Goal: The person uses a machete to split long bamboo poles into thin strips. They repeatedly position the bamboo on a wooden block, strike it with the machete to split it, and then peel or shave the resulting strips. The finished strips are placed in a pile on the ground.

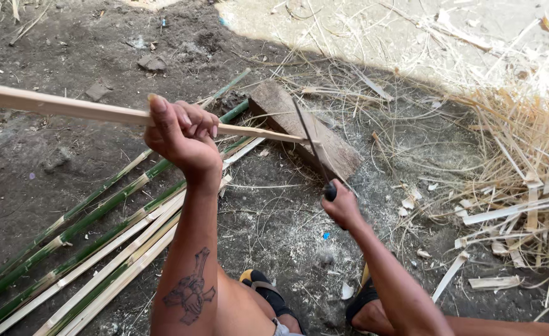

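Outdoors, the left hand (184,140) has its fingers wrapped round a pale bamboo strip (69,107), whose tip rests on a wooden block (324,143). Beside it, the right hand (343,208) grips a dark knife (312,146), blade touching the strip's tip above the block.

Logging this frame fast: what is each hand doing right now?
Left hand: closed around the bamboo strip.
Right hand: closed on the knife handle, blade at the strip's tip.
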